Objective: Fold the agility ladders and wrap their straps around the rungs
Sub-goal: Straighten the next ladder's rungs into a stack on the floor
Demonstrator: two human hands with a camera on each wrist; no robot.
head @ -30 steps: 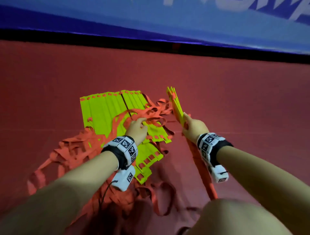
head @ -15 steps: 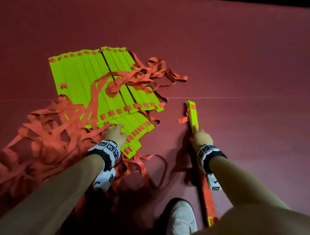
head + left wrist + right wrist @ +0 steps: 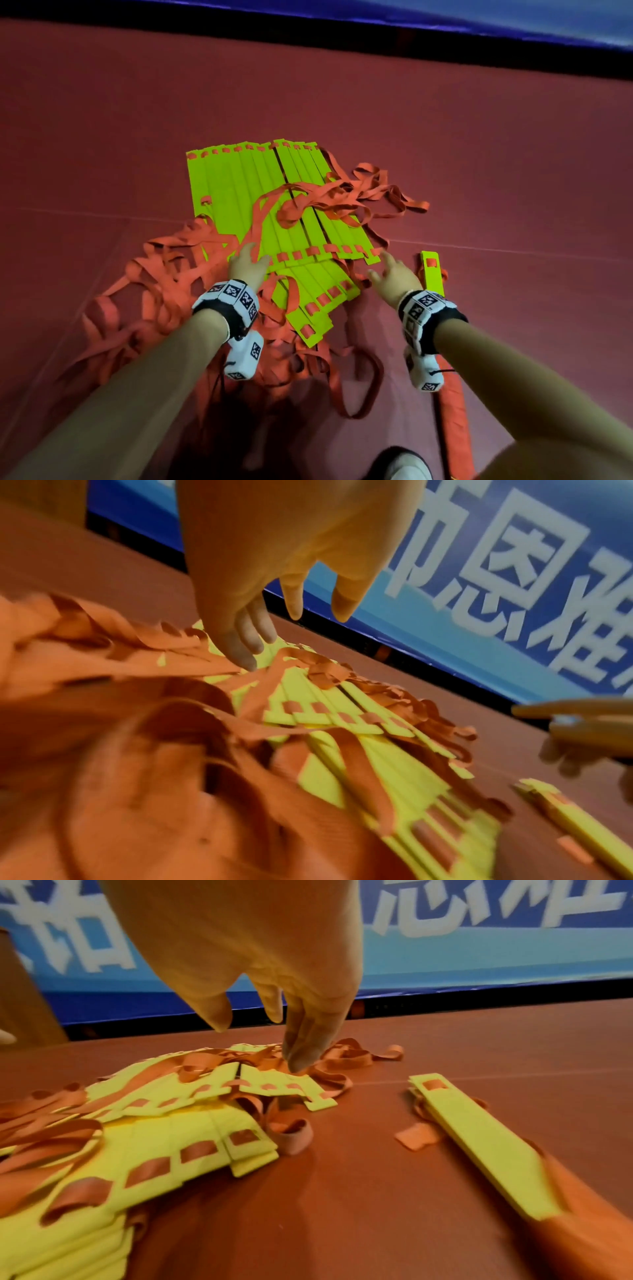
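- Half a second ago the right hand (image 3: 397,279) held the folded bundle (image 3: 432,274) of rungs on the floor; now it has let go and moved left, to the edge of the big pile.
- Back then the left hand (image 3: 247,265) was nearer the person, at the close end of the pile; now it is farther out.
- Many yellow-green rungs (image 3: 239,192) lie flat side by side on the red floor (image 3: 513,171), in front of the person, some on top of others.
- Orange straps (image 3: 329,195) run through slots in the rung ends and lie in loose loops on top of the rungs and all around them.
- A big tangle of straps is heaped on the left side of the pile.
- The folded bundle lies on the floor just right of the pile, apart from it, with orange strap wound round its near part.
- Fingers of the left hand (image 3: 246,653) are straight and a little spread; the tips touch a strap lying on the rungs.
- Fingers of the right hand (image 3: 301,1053) hang down loosely spread, holding nothing, with the tips just above the rung ends.
- Both wrists wear white bands (image 3: 233,298) with black square marks.
- A white shoe (image 3: 407,467) shows at the bottom.
- A blue banner (image 3: 479,961) with white letters stands along the far edge of the floor.
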